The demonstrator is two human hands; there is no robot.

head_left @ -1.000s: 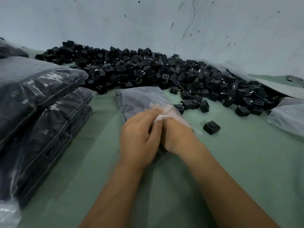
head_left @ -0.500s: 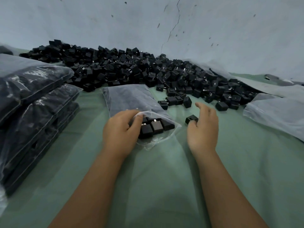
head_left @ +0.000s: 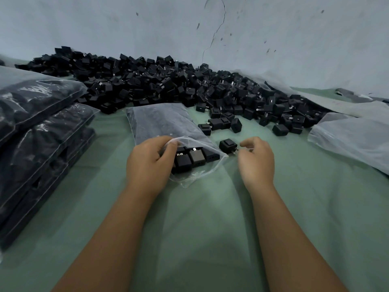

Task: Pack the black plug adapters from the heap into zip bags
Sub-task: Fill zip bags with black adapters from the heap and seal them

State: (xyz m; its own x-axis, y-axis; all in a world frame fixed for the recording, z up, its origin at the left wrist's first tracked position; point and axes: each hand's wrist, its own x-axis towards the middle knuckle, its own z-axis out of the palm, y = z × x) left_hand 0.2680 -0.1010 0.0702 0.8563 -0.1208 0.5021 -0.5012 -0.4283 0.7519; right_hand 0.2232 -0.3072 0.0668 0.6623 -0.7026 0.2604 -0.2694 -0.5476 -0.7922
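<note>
**Green cloth, cracked wall, a heap of adapters**

A green cloth [head_left: 200,218] is covering the table, running back to a cracked pale wall [head_left: 273,39]. The heap of black adapters [head_left: 168,87] is lying along it. The left hand [head_left: 149,163] is gripping the zip bag [head_left: 168,125]; the right hand [head_left: 255,161], fingers loosely curled, is touching a loose adapter [head_left: 227,145]. Filled bags [head_left: 37,114] are sitting stacked at left.

The left hand [head_left: 149,163] hides the clear zip bag's [head_left: 168,127] near corner; the stack of filled plastic bags [head_left: 37,131] runs off the left edge.
</note>
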